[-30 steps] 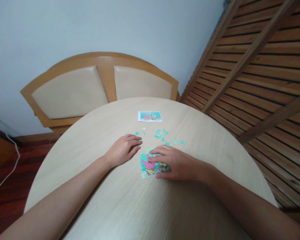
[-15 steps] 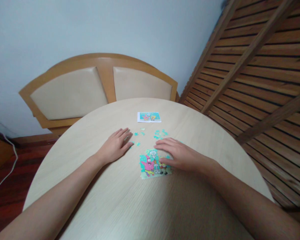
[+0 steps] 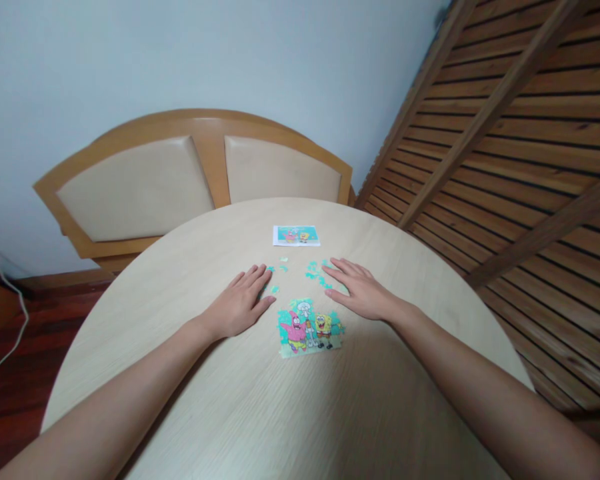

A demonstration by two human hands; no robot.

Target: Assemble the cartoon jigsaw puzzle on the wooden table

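Nearest on the round wooden table (image 3: 260, 413) lies the partly assembled cartoon puzzle (image 3: 309, 327), flat and clear of both hands. Just beyond it the left hand (image 3: 240, 305) and the right hand (image 3: 361, 291) rest palm down with fingers extended and slightly spread, holding nothing, on either side of the loose turquoise pieces (image 3: 314, 271). Farther back lies the reference picture (image 3: 296, 235), then the padded bench back (image 3: 190, 177).

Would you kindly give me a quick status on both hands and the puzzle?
Left hand flat on table, open, empty. Right hand flat, open, over loose teal pieces. Partly assembled cartoon puzzle between the hands, uncovered. Reference picture beyond.
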